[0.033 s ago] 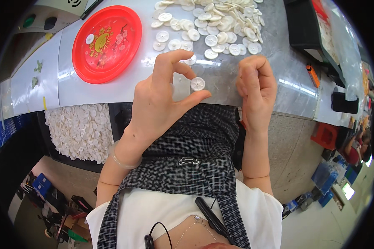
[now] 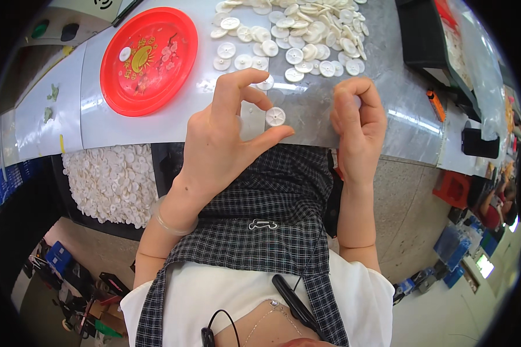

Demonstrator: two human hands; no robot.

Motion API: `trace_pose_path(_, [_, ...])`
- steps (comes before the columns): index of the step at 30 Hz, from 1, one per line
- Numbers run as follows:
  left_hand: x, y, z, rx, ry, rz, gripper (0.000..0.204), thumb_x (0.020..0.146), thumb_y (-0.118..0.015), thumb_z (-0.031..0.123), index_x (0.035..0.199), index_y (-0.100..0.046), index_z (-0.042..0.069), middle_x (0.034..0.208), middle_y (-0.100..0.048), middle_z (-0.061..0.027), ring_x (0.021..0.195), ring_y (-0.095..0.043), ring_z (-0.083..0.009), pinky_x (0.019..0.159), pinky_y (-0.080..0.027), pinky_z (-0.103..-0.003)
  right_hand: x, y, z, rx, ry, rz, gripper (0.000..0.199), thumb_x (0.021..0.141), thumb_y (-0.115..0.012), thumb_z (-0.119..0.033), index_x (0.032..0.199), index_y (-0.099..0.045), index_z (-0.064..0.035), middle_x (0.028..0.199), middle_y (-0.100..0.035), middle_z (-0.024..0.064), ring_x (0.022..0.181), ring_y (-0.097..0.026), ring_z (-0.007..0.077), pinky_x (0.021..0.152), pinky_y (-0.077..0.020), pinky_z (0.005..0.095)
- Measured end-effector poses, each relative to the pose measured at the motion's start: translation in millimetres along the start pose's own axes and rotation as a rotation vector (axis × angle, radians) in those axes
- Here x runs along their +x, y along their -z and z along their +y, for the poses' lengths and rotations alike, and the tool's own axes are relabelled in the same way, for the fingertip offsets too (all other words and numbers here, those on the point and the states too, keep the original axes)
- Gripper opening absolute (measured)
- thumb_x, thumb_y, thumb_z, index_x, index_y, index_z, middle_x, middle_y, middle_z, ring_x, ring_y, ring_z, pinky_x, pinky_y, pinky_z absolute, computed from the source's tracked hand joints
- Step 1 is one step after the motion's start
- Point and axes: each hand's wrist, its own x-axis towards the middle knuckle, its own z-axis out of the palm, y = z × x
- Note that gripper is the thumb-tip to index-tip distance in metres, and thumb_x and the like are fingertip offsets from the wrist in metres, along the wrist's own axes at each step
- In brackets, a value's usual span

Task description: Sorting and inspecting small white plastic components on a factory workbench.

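My left hand (image 2: pixel 220 130) pinches a small white toothed gear (image 2: pixel 276 116) by its rim, between the thumb and a fingertip. The gear's spoked face is turned up, over the near edge of the table. To the right, my right hand (image 2: pixel 358 118) is closed, its thumb against the curled fingers. A pale bit shows between them, too little to name. Beyond both hands lies a heap of white plastic gears (image 2: pixel 315 34), with several loose ones (image 2: pixel 226 51) spread along its left side.
A red round tray (image 2: pixel 113 87) with one white piece (image 2: pixel 125 54) stands at the left. Below the table edge, a black bin holds many white parts (image 2: pixel 113 185). An orange-handled cutter (image 2: pixel 436 106), a black phone-like object (image 2: pixel 479 144) and a black crate (image 2: pixel 425 43) are at the right.
My right hand has shifted slightly to the right, and a pale bit now shows between its thumb and fingers. The left hand and its gear stay put.
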Motion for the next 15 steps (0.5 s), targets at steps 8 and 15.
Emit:
trace_pose_path(8, [-0.9, 0.0, -1.9, 0.019, 0.014, 0.011, 0.072, 0.06, -0.09, 0.02, 0.118, -0.05, 0.007, 0.08, -0.067, -0.0005, 0.056, -0.05, -0.0056, 0.05, -0.039, -0.019, 4.4, -3.6, -1.6, -0.317, 0.099, 0.038, 0.006, 0.088, -0.065, -0.003, 0.092, -0.062, -0.0014, 0.084, -0.054, -0.0028, 0.077, -0.047, 0.0018, 0.061, -0.036, 0.013])
trace_pose_path(15, [-0.9, -0.7, -6.2, -0.012, -0.017, 0.058, 0.075, 0.058, -0.091, 0.023, 0.119, -0.05, 0.007, 0.077, -0.067, 0.0018, 0.053, -0.046, -0.0037, 0.048, -0.036, -0.018, 5.4, -6.1, 1.1, -0.372, 0.12, 0.025, 0.007, 0.086, -0.067, -0.001, 0.092, -0.062, -0.0013, 0.085, -0.054, -0.0028, 0.075, -0.046, 0.0017, 0.06, -0.0362, 0.0131])
